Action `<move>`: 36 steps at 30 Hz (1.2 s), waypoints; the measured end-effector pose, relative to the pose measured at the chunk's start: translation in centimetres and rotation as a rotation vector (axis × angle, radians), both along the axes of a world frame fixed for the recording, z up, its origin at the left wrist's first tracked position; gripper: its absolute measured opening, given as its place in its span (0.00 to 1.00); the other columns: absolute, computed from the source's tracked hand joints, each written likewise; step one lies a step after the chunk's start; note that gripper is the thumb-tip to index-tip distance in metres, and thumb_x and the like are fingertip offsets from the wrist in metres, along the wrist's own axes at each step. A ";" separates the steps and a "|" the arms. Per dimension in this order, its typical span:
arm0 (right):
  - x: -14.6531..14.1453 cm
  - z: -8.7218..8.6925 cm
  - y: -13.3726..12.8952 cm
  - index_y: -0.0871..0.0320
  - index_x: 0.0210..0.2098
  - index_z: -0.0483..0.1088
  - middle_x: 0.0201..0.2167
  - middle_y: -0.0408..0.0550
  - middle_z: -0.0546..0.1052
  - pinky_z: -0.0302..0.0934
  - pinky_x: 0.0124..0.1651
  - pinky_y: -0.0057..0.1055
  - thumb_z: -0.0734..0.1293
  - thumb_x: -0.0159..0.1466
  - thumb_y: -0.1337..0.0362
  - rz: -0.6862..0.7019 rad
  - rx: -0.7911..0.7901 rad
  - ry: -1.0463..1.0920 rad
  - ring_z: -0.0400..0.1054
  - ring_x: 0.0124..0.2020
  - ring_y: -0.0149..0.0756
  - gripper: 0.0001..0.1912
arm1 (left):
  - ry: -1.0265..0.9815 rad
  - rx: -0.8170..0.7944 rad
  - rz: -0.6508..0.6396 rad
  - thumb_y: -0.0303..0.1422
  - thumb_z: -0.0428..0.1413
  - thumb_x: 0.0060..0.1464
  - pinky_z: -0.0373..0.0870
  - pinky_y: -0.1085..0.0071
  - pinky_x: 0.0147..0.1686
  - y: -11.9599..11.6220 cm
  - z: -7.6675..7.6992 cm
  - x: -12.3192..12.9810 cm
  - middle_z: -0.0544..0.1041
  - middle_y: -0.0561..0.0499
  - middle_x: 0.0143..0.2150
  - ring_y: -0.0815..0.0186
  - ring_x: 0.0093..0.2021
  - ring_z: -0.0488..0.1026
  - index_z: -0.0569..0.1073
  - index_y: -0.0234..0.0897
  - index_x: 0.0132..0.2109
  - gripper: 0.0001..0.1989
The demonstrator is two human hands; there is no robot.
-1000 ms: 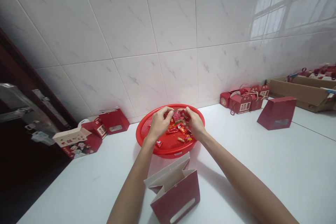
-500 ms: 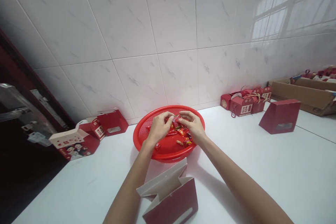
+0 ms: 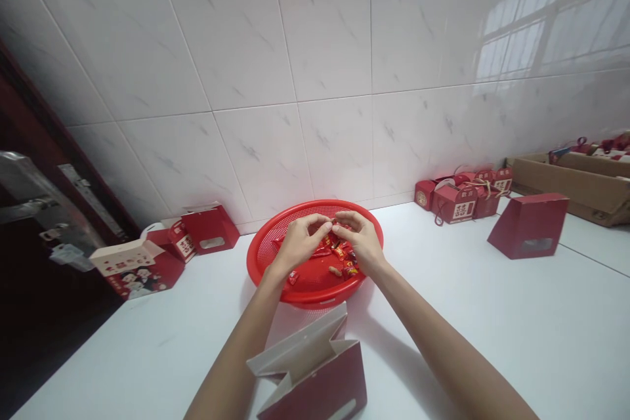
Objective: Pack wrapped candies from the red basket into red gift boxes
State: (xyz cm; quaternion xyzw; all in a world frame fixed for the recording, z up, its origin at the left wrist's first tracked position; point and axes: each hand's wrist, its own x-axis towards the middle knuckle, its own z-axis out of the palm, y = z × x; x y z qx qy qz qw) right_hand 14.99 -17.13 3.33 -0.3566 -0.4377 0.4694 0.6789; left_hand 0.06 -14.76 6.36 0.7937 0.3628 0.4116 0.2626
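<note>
Over a red plastic basket (image 3: 260,269) my left hand (image 3: 306,238) and my right hand (image 3: 360,241) meet, thumbs and fingertips pinched close together. Between them is a small red-wrapped candy, now mostly hidden by the fingers. Several red-wrapped candies (image 3: 350,269) and a peanut (image 3: 335,271) lie in the basket beneath. In front of the basket, between my forearms, stands a dark red paper gift box (image 3: 325,377) with its top unfolded.
At left, several red gift boxes (image 3: 211,230) stand by the wall, near a door with a metal handle (image 3: 24,210). Small red boxes (image 3: 455,200) cluster at back right, beside a larger red box (image 3: 529,226) and a filled cardboard carton (image 3: 571,187).
My fingertips have drawn closer together, covering the candy that showed between them before. The view has shifted slightly; the boxes and basket stay put.
</note>
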 end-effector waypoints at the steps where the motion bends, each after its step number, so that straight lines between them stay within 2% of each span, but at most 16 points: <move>1: 0.0 0.0 0.0 0.56 0.36 0.74 0.38 0.49 0.79 0.68 0.46 0.38 0.77 0.46 0.59 0.000 0.005 0.006 0.72 0.46 0.43 0.19 | -0.010 -0.011 -0.006 0.42 0.55 0.58 0.75 0.65 0.42 0.0 0.0 0.0 0.83 0.47 0.39 0.59 0.40 0.80 0.80 0.38 0.40 0.14; 6: 0.0 0.0 0.1 0.56 0.37 0.75 0.39 0.49 0.79 0.67 0.52 0.39 0.78 0.45 0.59 0.013 0.044 0.035 0.72 0.47 0.43 0.20 | -0.054 -0.054 -0.023 0.42 0.56 0.56 0.76 0.63 0.45 0.0 0.1 0.0 0.84 0.46 0.40 0.58 0.42 0.80 0.81 0.37 0.41 0.15; 11: 0.0 -0.1 0.1 0.56 0.38 0.75 0.40 0.48 0.79 0.67 0.51 0.39 0.77 0.46 0.59 0.018 0.054 0.009 0.72 0.48 0.43 0.19 | -0.002 -0.008 0.023 0.40 0.54 0.57 0.75 0.63 0.44 0.0 0.1 -0.1 0.84 0.46 0.39 0.58 0.41 0.80 0.82 0.38 0.40 0.14; 16: 0.0 0.1 -0.1 0.55 0.37 0.76 0.39 0.48 0.79 0.67 0.47 0.37 0.76 0.47 0.60 0.013 0.042 -0.016 0.71 0.47 0.43 0.18 | 0.055 0.021 0.057 0.38 0.54 0.57 0.74 0.64 0.43 -0.2 0.2 -0.1 0.84 0.47 0.39 0.57 0.42 0.80 0.82 0.38 0.40 0.14; 22: -0.3 -0.1 0.0 0.57 0.36 0.76 0.38 0.48 0.79 0.66 0.43 0.36 0.74 0.49 0.59 -0.014 -0.056 -0.108 0.71 0.40 0.40 0.15 | 0.146 0.116 0.106 0.38 0.51 0.59 0.72 0.67 0.36 -0.1 0.1 0.0 0.83 0.49 0.35 0.60 0.34 0.78 0.80 0.40 0.39 0.14; 25: -0.4 -0.1 0.0 0.58 0.36 0.75 0.34 0.47 0.78 0.65 0.40 0.35 0.73 0.50 0.58 0.002 -0.104 -0.131 0.71 0.37 0.40 0.16 | 0.149 0.111 0.107 0.38 0.51 0.59 0.70 0.68 0.35 0.0 0.1 -0.1 0.83 0.49 0.35 0.61 0.34 0.77 0.80 0.39 0.39 0.14; 30: -0.5 0.3 -0.2 0.57 0.29 0.69 0.26 0.41 0.74 0.62 0.31 0.30 0.73 0.50 0.60 0.036 -0.127 -0.087 0.67 0.29 0.33 0.11 | 0.114 0.059 0.077 0.38 0.51 0.59 0.71 0.67 0.36 0.2 0.0 -0.1 0.83 0.49 0.36 0.61 0.35 0.78 0.80 0.40 0.39 0.13; 33: -0.6 0.5 -0.4 0.55 0.29 0.65 0.24 0.39 0.72 0.60 0.25 0.27 0.73 0.50 0.59 0.063 -0.169 -0.053 0.66 0.25 0.31 0.14 | 0.066 0.041 0.063 0.39 0.52 0.58 0.73 0.66 0.38 0.4 -0.2 -0.1 0.83 0.48 0.38 0.60 0.37 0.79 0.80 0.40 0.40 0.13; 36: -0.6 0.5 -0.3 0.54 0.30 0.65 0.26 0.41 0.75 0.63 0.25 0.28 0.76 0.50 0.56 0.116 -0.170 -0.020 0.69 0.26 0.33 0.17 | -0.017 0.032 0.086 0.38 0.53 0.57 0.74 0.65 0.43 0.8 -0.4 -0.2 0.84 0.47 0.41 0.58 0.42 0.79 0.81 0.38 0.40 0.13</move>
